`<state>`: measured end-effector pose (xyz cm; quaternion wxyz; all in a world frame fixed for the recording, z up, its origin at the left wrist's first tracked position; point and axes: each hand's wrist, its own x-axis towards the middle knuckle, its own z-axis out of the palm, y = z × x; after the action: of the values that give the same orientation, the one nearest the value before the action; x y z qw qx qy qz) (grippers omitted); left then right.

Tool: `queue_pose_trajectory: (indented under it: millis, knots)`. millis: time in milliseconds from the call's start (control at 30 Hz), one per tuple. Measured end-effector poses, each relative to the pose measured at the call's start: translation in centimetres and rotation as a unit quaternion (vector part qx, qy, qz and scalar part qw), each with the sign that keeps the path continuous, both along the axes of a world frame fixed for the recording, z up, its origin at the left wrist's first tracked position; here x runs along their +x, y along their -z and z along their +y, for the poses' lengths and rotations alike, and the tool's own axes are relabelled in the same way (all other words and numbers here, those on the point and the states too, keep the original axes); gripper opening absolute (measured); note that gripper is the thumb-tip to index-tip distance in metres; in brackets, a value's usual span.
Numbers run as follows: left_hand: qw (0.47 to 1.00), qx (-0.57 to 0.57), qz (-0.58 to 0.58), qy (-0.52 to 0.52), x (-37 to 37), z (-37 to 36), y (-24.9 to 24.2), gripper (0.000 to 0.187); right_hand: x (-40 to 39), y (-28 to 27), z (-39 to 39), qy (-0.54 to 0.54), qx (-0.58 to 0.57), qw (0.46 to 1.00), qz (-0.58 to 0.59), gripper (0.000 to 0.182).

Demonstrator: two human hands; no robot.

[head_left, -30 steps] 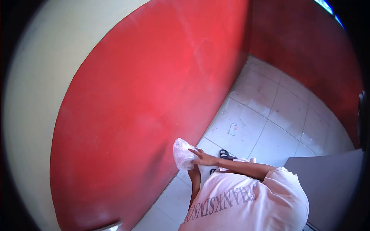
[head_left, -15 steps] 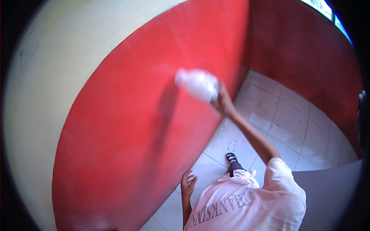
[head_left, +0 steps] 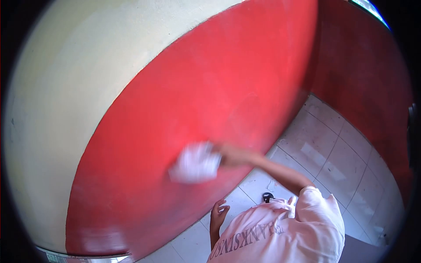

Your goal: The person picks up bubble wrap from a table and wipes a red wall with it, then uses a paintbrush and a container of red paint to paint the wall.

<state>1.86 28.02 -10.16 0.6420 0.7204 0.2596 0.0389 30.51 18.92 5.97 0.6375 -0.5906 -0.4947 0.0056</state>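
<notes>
My right hand [head_left: 230,154] is stretched out to the red wall [head_left: 193,92], fingers closed around a crumpled white cloth [head_left: 195,162]. Motion blurs both the hand and the cloth, which appears to lie against the lower part of the red surface. My left hand [head_left: 219,211] hangs low beside my body, near the foot of the wall. Its fingers are loosely bent and apart, with nothing in them.
A cream band [head_left: 87,57] of wall lies beyond the red part. Pale floor tiles [head_left: 324,140] with scuffs and lighter patches run along the wall's base. A second, darker red wall [head_left: 359,65] meets it at a corner on the right. My foot [head_left: 268,197] shows on the tiles.
My right hand has swept the white cloth down and to the left across the red wall. The camera view has shifted a little. My left hand stays low, its fingers slightly more bent.
</notes>
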Motion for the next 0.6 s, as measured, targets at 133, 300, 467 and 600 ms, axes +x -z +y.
queue_pose_trajectory:
  millis: [133, 300, 467, 600]
  knots:
    - [0.999, -0.003, 0.045, -0.020, 0.1, -1.4, -0.8, 0.047, 14.3, -9.1, -6.2, 0.308, 0.302, 0.902, -0.033, 0.038]
    - [0.999, 0.007, 0.050, 0.018, 3.5, -1.7, -1.6, 0.048, 10.3, -11.4, 2.4, 0.336, 0.138, 0.903, -0.231, 0.028]
    - [0.968, 0.231, -0.039, 0.087, 8.4, -0.8, -7.3, 0.045, -0.8, -17.3, 2.5, -0.116, -0.010, 0.930, -0.349, 0.038]
    - [0.837, 0.512, -0.183, -0.055, 7.6, 3.1, -16.4, 0.032, 19.5, -15.8, -5.8, 0.361, 0.247, 0.892, -0.113, 0.040]
